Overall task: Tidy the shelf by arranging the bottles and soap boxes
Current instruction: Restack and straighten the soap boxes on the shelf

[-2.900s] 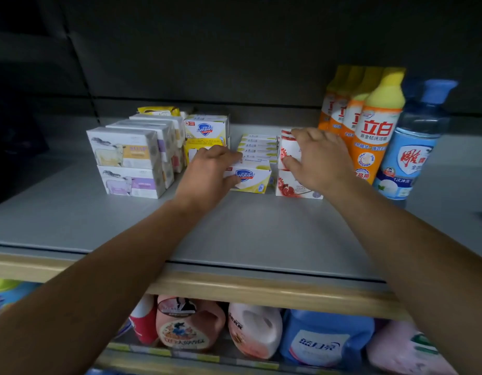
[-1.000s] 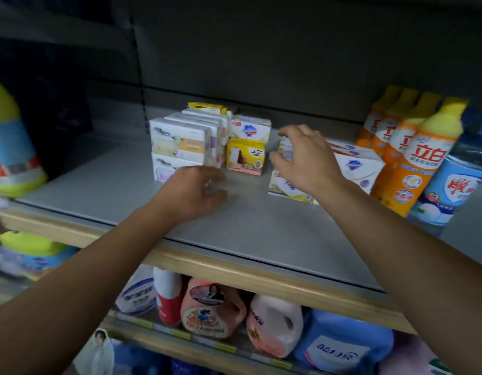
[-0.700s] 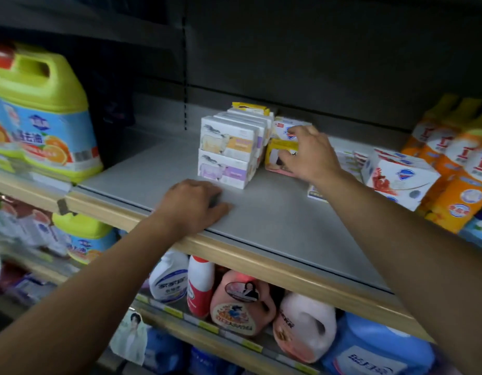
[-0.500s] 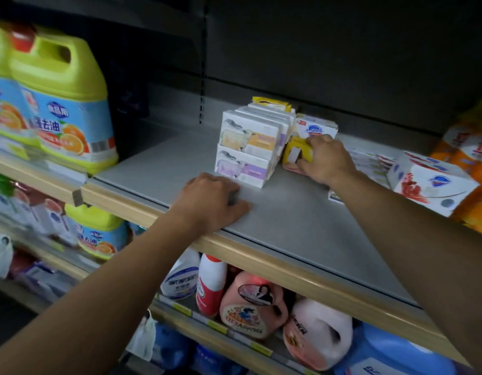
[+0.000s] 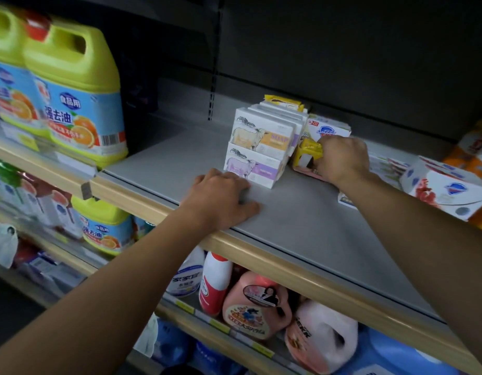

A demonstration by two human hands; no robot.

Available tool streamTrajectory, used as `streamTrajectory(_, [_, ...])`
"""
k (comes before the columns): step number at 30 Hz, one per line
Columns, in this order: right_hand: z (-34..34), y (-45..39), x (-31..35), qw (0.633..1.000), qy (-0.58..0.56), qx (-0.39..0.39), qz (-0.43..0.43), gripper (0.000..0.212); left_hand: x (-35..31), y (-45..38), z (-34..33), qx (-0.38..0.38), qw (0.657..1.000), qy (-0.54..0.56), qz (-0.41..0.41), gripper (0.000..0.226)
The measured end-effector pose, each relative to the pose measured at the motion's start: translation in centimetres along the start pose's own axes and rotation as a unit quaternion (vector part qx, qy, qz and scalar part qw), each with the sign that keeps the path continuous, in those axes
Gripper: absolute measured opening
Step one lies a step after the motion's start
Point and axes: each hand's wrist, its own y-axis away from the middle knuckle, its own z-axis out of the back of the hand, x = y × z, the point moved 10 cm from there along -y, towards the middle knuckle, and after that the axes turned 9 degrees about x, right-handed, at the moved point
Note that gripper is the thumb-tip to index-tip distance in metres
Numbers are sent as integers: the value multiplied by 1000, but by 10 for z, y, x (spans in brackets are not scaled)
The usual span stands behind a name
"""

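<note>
Here, right hand (image 5: 340, 161) fingers apparently round yellow soap box (image 5: 306, 155).

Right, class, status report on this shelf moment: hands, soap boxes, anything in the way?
Left hand flat on shelf, holding nothing. Right hand grips yellow soap box beside white soap stack. Nothing blocking.

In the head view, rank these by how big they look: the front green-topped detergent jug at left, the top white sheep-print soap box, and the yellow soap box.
1. Green-topped detergent jug with orange-fruit label, clearly largest, though it is also nearer the camera.
2. White sheep-print soap box.
3. Yellow soap box, smallest as seen, but the right hand covers part of it.
</note>
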Motion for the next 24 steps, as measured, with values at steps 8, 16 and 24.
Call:
streamTrajectory(8, [84, 70, -22, 970, -197, -131, 45, 40, 0, 4, 0, 28, 999, -15, 8, 60])
streamTrajectory(16, [66, 155, -37, 902, -426, -26, 70, 42, -84, 41, 26, 8, 921, 377, -94, 40])
streamTrajectory(24, [36, 208, -90, 795, -602, 26, 67, 34, -181, 45, -3, 67, 809, 571, -120, 22])
